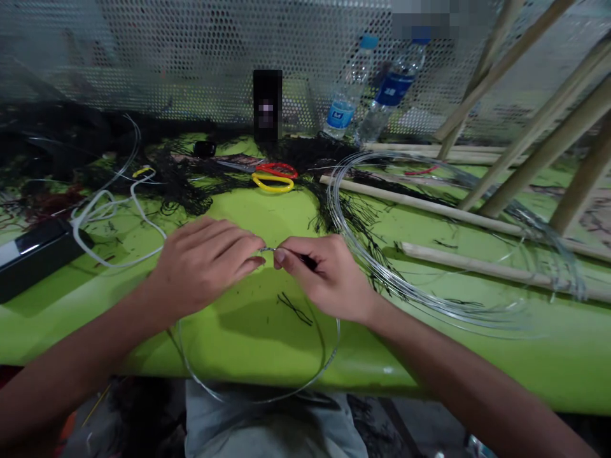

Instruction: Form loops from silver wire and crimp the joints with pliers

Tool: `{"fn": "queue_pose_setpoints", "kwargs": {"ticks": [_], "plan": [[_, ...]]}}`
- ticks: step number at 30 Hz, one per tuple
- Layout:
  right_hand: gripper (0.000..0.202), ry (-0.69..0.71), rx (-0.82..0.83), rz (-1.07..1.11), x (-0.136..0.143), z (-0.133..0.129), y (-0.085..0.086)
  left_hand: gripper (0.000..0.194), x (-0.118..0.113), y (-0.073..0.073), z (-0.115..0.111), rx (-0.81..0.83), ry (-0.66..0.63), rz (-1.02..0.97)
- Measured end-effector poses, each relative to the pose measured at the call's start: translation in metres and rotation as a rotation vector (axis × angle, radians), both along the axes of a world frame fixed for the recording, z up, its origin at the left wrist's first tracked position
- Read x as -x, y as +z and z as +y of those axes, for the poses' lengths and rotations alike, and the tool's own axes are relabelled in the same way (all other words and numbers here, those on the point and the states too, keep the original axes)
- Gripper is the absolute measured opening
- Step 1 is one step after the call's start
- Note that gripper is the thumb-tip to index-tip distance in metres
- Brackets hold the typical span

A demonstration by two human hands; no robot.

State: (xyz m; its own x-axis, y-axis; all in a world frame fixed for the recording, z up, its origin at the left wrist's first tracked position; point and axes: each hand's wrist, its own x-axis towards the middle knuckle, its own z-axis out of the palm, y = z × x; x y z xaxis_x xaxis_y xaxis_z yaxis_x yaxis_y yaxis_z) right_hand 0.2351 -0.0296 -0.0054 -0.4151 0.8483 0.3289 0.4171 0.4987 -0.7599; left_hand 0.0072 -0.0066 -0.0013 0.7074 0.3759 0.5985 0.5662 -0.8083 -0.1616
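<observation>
A loop of thin silvery wire hangs below both hands, past the front edge of the green table. My left hand has its fingers pressed together on one side of a short twisted part of the wire at the top of the loop. On the other side my right hand pinches the wire between thumb and bent forefinger. Something small and dark shows inside the right fist, too hidden to name. The two hands are a small gap apart, just above the table.
Scissors with red and yellow handles lie beyond the hands, near black netting. A wire coil and wooden sticks are at the right. Bottles and a phone stand behind. A white cord and black box lie left.
</observation>
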Motion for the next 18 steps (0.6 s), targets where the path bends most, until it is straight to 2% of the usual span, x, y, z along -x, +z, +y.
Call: {"fn": "queue_pose_setpoints", "kwargs": {"ticks": [2,4,11,13,17,18], "plan": [[0.035,0.013,0.003,0.002,0.001,-0.001,0.0,0.005,0.001,0.002,-0.003,-0.103,-0.008,0.053],[0.035,0.015,-0.002,0.003,0.002,-0.002,-0.001,0.004,0.002,0.003,-0.004,-0.112,-0.016,0.056],[0.037,0.032,-0.02,0.01,0.001,-0.004,-0.002,0.007,0.005,0.0,0.003,0.272,-0.104,-0.152],[0.037,0.035,-0.022,0.015,0.001,-0.004,-0.001,0.013,0.003,0.004,0.004,0.501,-0.076,-0.235],[0.035,0.081,-0.036,0.016,0.001,-0.005,0.0,0.03,0.0,0.014,0.009,1.186,-0.075,-0.354],[0.034,0.086,-0.038,0.017,0.001,-0.005,0.0,0.034,0.0,0.016,0.011,1.297,-0.085,-0.345]]}}
